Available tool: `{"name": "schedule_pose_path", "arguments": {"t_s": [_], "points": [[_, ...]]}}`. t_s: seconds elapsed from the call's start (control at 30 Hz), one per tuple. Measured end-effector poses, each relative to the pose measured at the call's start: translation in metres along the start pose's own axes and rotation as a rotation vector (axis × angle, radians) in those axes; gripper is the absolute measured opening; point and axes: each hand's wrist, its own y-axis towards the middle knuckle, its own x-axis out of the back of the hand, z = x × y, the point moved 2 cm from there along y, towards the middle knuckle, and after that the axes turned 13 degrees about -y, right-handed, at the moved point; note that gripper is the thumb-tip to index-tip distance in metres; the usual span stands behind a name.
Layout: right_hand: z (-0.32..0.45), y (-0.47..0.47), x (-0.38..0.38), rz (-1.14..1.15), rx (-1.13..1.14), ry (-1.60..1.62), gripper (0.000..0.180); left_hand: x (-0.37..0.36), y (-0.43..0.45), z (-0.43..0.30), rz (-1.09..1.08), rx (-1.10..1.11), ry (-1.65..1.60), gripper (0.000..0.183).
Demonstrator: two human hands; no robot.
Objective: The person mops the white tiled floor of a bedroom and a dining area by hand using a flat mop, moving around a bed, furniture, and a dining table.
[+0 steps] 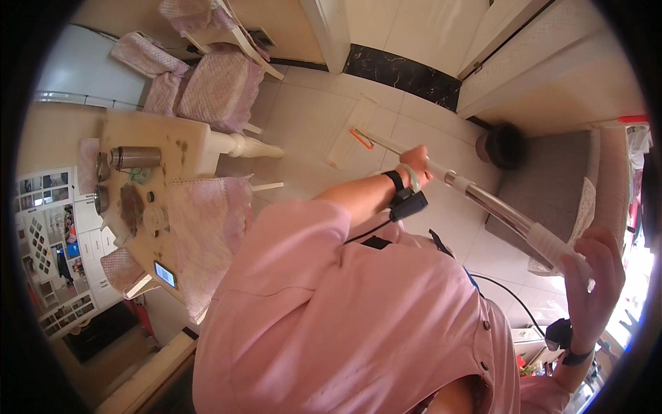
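A flat mop with a long telescopic pole [499,209] slants across the view, white plastic and bright metal along its length. Its pale flat head [352,132] lies on the tiled floor, with an orange part [362,138] at the joint. My left hand [416,164] is closed around the lower white section of the pole. At the pole's top end, my right hand [595,279] holds the white grip [551,246] loosely between thumb and fingers, several fingers spread. Both wrists carry dark straps with small devices.
A table [191,139] at left bears a metal flask [135,157] and a lit phone [165,274]. Chairs with pink quilted covers [220,85] stand around it. At right are a black bin [504,146] and a grey upholstered seat [543,181]. A dark stone threshold [403,76] crosses the doorway.
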Motion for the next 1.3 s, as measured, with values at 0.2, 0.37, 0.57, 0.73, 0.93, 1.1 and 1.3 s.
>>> {"name": "schedule_pose_path", "arguments": {"t_s": [0.2, 0.37, 0.57, 0.73, 0.93, 1.1, 1.3], "points": [[-0.035, -0.06, 0.01, -0.083, -0.063, -0.144, 0.016, -0.096, -0.091, -0.066, -0.452, 0.406, -0.789, 0.015], [-0.025, -0.033, -0.008, -0.249, 0.133, 0.733, 0.008, -0.083, -0.074, -0.098, -0.564, 0.35, -0.993, 0.025], [0.01, 0.083, -0.096, -0.202, 0.247, 1.27, 0.018, 0.04, -0.021, -0.164, -0.69, 0.033, -0.97, 0.022], [0.057, 0.155, -0.148, 0.009, 0.485, 1.271, 0.011, 0.193, 0.025, -0.188, -0.401, -0.102, -0.382, 0.015], [0.055, 0.141, -0.152, -0.27, 0.182, 1.222, 0.01, 0.142, 0.021, -0.205, -0.205, -0.477, 0.776, 0.019], [0.05, 0.096, -0.116, -0.255, -0.015, 1.14, 0.011, 0.087, 0.025, -0.167, -0.384, 0.167, -0.438, 0.016], [0.055, 0.028, -0.068, -0.437, -0.164, 1.098, 0.007, 0.028, -0.013, -0.102, -0.116, 0.278, -0.214, 0.013]]}}
